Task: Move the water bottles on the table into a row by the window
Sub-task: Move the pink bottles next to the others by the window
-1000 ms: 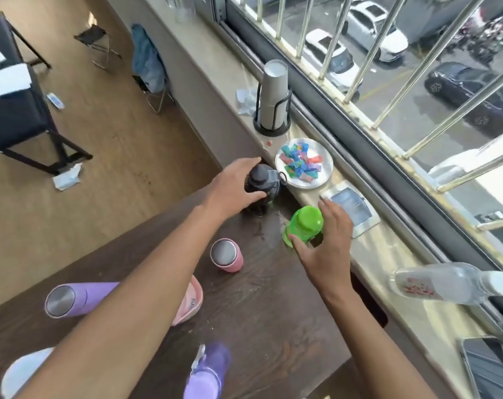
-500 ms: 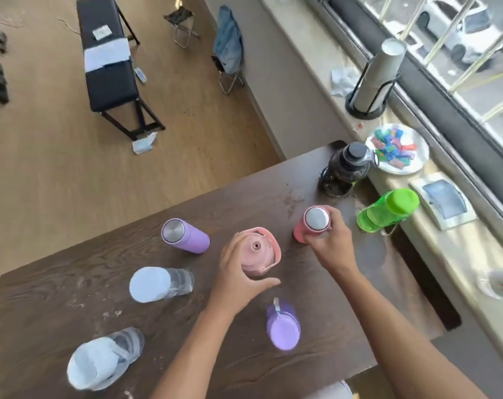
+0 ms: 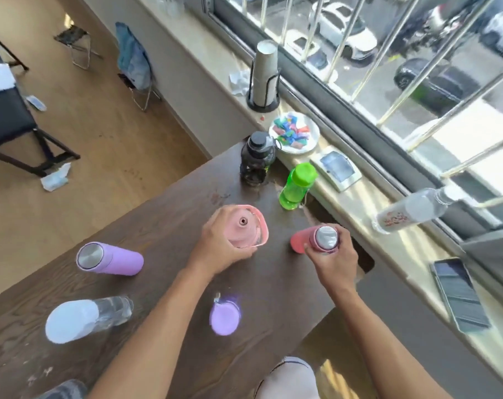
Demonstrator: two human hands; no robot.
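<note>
My left hand (image 3: pixel 220 246) grips a pale pink bottle with a handle (image 3: pixel 248 226) near the middle of the dark wooden table (image 3: pixel 164 214). My right hand (image 3: pixel 332 259) holds a coral pink flask with a steel cap (image 3: pixel 313 240) close to the table's window edge. A black bottle (image 3: pixel 256 158) and a green bottle (image 3: pixel 297 185) stand by the window side. A purple flask (image 3: pixel 109 259), a clear bottle with a white cap (image 3: pixel 86 318) and a small purple bottle (image 3: pixel 224 315) stand further back on the table.
On the windowsill (image 3: pixel 368 240) are a stack of paper cups in a holder (image 3: pixel 263 76), a plate of coloured pieces (image 3: pixel 294 133), a small white device (image 3: pixel 336 168), a clear bottle lying down (image 3: pixel 411 211) and a phone (image 3: pixel 460 295). A black bench (image 3: pixel 5 119) stands on the floor at left.
My hands left the black and green bottles by the window, took hold of the two pink bottles, and have shifted them toward the window edge.
</note>
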